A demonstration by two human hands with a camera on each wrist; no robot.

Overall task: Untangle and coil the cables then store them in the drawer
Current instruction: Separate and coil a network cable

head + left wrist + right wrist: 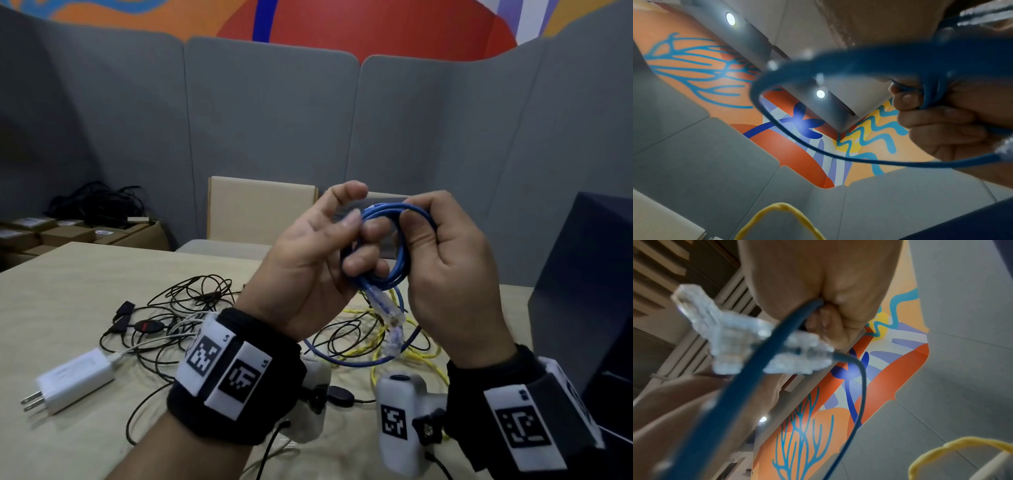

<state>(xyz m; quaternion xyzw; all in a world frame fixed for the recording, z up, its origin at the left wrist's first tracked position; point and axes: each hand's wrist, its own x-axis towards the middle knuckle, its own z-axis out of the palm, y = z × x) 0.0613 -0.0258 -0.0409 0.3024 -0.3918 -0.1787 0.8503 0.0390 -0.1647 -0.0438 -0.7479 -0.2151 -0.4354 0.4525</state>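
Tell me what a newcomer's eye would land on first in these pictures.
First, the blue cable, coiled and held up mid-frame between the left hand and right hand, its clear plugs dangling below. Next, the tangle of black cables and a yellow cable on the table beneath, with a white charger at the left. Behind, a bright orange mural tops the grey partitions.

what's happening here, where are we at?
A person is coiling a blue Ethernet cable held up over the table. Both the left hand and the right hand grip the loops, and the clear plugs hang below. A yellow cable, black cables and a white charger lie tangled on the table, not yet sorted. No drawer is clearly visible.
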